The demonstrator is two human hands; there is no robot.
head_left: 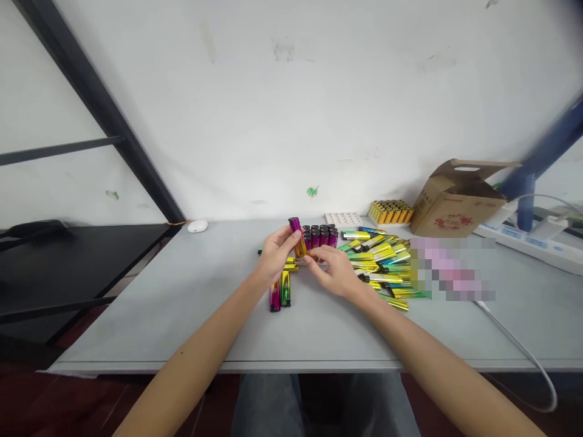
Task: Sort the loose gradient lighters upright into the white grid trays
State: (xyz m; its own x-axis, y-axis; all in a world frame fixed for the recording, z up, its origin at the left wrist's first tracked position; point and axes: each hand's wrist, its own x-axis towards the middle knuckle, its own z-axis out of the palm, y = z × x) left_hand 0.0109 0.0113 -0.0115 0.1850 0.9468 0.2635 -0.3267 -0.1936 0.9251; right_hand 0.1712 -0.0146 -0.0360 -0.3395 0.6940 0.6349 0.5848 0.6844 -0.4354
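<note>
My left hand (276,255) holds a magenta-and-gold metallic lighter (296,238) upright between thumb and fingers. My right hand (330,273) reaches in from the right, its fingertips at the lighter's lower end. Just right of it stands a block of magenta lighters with dark caps (321,237). Two lighters (280,295) lie below my left hand, and a gold one (291,264) is partly hidden under it. A loose heap of green and yellow metallic lighters (378,261) spreads to the right of my right hand.
All this lies on a grey table (159,303). At the back stand a packed block of yellow lighters (390,212), a white holder (344,220) and an open cardboard box (458,200). A power strip (523,243) and white cable lie right; a pixelated patch (450,267) hides part of the table.
</note>
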